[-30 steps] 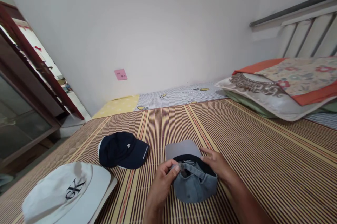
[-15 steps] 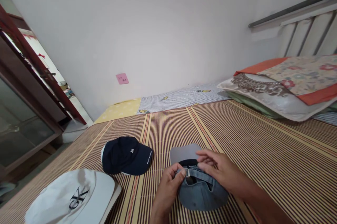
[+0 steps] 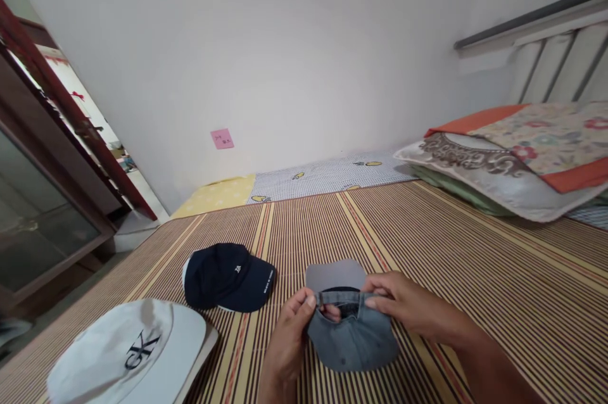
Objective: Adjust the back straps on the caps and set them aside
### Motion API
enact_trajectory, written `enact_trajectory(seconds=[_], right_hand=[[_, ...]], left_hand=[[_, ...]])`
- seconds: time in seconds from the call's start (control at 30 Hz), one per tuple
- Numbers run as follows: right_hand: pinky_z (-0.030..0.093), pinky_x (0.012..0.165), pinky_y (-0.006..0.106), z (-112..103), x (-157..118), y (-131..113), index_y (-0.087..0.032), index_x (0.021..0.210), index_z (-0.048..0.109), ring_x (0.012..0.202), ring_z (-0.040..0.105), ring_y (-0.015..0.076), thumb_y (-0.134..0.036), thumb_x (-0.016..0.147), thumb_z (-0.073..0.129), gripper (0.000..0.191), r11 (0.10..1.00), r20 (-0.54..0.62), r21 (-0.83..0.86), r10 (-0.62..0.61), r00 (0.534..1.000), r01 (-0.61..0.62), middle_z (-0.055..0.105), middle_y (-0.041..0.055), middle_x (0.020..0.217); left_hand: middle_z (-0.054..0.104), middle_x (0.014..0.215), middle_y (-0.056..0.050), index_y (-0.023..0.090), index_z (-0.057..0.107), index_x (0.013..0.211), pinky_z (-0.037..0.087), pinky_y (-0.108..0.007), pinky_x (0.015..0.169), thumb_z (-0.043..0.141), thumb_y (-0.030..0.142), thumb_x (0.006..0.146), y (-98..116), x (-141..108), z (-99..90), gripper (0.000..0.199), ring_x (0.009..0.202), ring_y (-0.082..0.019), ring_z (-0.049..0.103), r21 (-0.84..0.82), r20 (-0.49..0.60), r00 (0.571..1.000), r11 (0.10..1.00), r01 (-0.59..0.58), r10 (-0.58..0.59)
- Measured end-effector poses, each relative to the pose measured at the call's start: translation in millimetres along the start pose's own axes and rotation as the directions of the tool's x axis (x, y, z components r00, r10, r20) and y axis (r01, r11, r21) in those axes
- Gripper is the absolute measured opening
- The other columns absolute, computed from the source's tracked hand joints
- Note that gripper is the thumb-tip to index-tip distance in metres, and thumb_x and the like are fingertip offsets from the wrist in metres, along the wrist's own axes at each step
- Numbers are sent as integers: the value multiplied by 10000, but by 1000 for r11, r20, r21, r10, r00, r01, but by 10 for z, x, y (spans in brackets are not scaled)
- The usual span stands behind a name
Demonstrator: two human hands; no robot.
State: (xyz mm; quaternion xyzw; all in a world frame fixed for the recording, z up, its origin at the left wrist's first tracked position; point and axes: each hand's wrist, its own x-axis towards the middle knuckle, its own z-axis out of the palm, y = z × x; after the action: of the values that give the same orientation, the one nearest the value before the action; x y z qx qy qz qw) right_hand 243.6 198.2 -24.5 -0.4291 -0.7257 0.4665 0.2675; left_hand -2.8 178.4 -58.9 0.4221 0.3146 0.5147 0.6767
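White plain wall (image 3: 294, 68) fills the background. In front of it, brown-and-tan striped slatted mat (image 3: 456, 246); checked fabric with yellow fruit prints (image 3: 323, 179) shows along the mat's far edge, yellow patterned fabric (image 3: 218, 195) to its left.

Far right: white pillow with brown scrollwork (image 3: 479, 166), orange-bordered floral cloth (image 3: 546, 138) on top, green fabric (image 3: 468, 194) underneath. White ribbed radiator (image 3: 565, 62) behind them.

Near left on the mat: white fabric cap with black "CK" lettering (image 3: 109, 350), brim to the right, a second pale brim edge (image 3: 202, 353) sticking out under it. Just beyond, dark navy fabric cap with small white logo (image 3: 216, 277), brim also right.

Blue-grey fabric baseball cap (image 3: 354, 344) is in front of me, right of the navy one, back opening toward me, grey brim (image 3: 335, 274) pointing at the wall. Can't tell if it's fully on the mat.

My hands are apart, one each side of the cap, both clamped on it. Right hand (image 3: 411, 303) pinches the right end of the rear strap (image 3: 342, 297); left hand (image 3: 287, 334) pinches the left end. Fingertips show through the opening.

Pink square paper note (image 3: 222, 138) on the wall, handwriting too small to read.
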Motion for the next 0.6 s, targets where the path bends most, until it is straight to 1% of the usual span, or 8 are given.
enact_trajectory(seconds=[0.07,0.13,0.2,0.27,0.37,0.43,0.5,0.6], right_hand=[[304,627,290,-13,7,-23,-196,784,583,674,442,159,-412,858,553,231,999,-38,-32,-29,999,28,487,-23,711],[315,643,296,-31,14,-47,-203,764,570,695,443,168,-432,880,531,260,998,-45,-45,-38,998,36,484,-17,724],[313,636,293,-47,15,-55,-212,742,549,696,431,166,-435,904,521,277,999,-55,-26,-48,997,46,473,-20,723],[309,627,284,-59,9,-37,-215,735,541,693,426,160,-446,930,529,302,998,-63,18,-63,996,64,475,-24,722],[301,606,269,-62,-3,24,-210,788,577,664,437,146,-475,912,604,294,992,-9,117,-53,999,54,495,-37,701],[297,600,260,-53,-3,67,-208,783,584,655,452,140,-461,836,700,283,986,26,157,-54,998,49,502,-44,687],[291,597,254,-38,4,97,-207,742,574,654,455,136,-421,772,763,287,986,38,163,-52,998,45,499,-48,674],[267,575,249,-21,17,113,-205,775,584,612,430,122,-434,796,761,290,979,23,204,-21,1000,16,499,-56,651]], left_hand=[[775,784,-98,174,633,844,512,-294,670,735,514,906,4,-15,17,360,687,-204,700,-5,64,998,1000,17,-17],[786,786,-107,183,617,852,515,-303,670,701,524,929,4,-21,12,360,673,-207,700,-3,98,995,1000,18,-17],[776,764,-82,189,615,855,502,-293,680,687,528,940,1,-19,-15,357,672,-196,686,22,89,996,1000,15,-17],[750,738,-56,182,634,845,472,-273,664,687,543,937,-3,-16,-54,376,658,-176,654,98,62,998,995,17,-23],[701,706,-27,171,655,821,417,-255,623,686,575,928,-5,-23,-94,420,614,-142,575,207,42,998,977,45,-54],[665,707,-3,171,655,830,404,-245,636,704,562,921,-1,-30,-92,404,633,-129,546,188,38,997,981,54,-62],[640,717,13,170,648,838,398,-231,652,739,527,906,7,-35,-73,375,655,-118,531,115,37,998,993,41,-45],[638,695,12,165,628,820,387,-219,625,772,489,889,14,-33,-52,362,627,-108,524,46,63,998,999,22,-25]])
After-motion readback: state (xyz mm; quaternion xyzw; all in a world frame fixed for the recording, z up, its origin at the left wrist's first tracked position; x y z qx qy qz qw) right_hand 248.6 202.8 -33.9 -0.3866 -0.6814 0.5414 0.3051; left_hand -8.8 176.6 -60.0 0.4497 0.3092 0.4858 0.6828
